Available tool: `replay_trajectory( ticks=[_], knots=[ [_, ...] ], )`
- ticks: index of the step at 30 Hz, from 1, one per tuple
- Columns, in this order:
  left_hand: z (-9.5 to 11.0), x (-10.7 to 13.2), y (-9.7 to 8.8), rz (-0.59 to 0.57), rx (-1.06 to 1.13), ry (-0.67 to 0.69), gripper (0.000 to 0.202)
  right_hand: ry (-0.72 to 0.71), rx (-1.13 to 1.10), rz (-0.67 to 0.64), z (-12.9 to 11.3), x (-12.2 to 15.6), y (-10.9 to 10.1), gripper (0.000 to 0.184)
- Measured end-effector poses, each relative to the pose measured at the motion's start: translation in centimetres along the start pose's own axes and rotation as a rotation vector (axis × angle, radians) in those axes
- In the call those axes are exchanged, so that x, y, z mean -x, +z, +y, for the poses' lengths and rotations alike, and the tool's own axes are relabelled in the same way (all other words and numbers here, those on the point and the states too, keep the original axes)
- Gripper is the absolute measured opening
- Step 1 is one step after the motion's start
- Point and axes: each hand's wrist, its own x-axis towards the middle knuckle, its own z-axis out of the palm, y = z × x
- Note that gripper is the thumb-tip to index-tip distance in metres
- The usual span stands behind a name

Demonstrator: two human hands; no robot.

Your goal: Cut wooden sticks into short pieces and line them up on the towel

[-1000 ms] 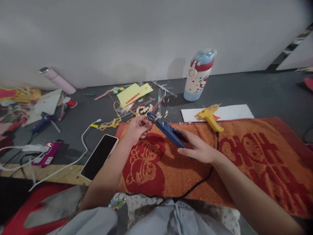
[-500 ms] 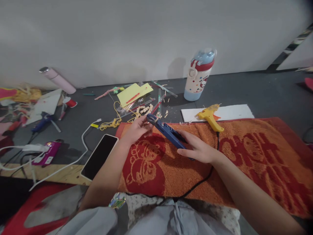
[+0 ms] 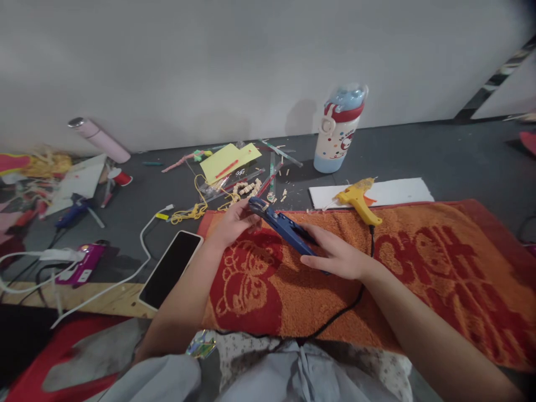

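My right hand (image 3: 337, 255) grips the handles of a blue cutting tool (image 3: 281, 222) above an orange and red towel (image 3: 422, 262). The tool's jaws point up and left. My left hand (image 3: 232, 223) is at those jaws, its fingers pinched on a small piece that I cannot make out. Small pale cut pieces (image 3: 245, 187) lie scattered on the grey floor just beyond the tool's tip.
A yellow glue gun (image 3: 355, 199) rests on the towel's far edge beside a white strip (image 3: 377, 193). A spotted water bottle (image 3: 339, 129) stands by the wall. A phone (image 3: 170, 268), yellow paper (image 3: 228, 158), yellow string (image 3: 190, 211), cables and a pink flask (image 3: 100, 139) lie to the left.
The tool and both hands have shifted slightly left and down; the left fingers have stretched out a little at the jaws.
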Motion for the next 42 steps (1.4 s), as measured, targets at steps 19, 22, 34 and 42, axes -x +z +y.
replay_trajectory(
  ticks=[19,22,34,42],
  knots=[
    [-0.12,-0.03,0.15,0.044,0.006,0.012,0.027,-0.002,0.024,0.005,-0.22,0.1,0.11,0.058],
    [0.07,0.04,0.25,0.056,-0.005,0.004,0.027,0.019,0.026,-0.021,-0.34,0.07,0.03,0.058],
    [0.18,0.15,0.33,0.076,-0.02,-0.002,0.027,0.0,0.045,-0.02,-0.42,0.01,0.07,0.055],
    [0.28,0.12,0.39,0.076,-0.011,0.0,0.028,-0.009,0.033,0.001,-0.32,0.06,0.19,0.056]
  ],
)
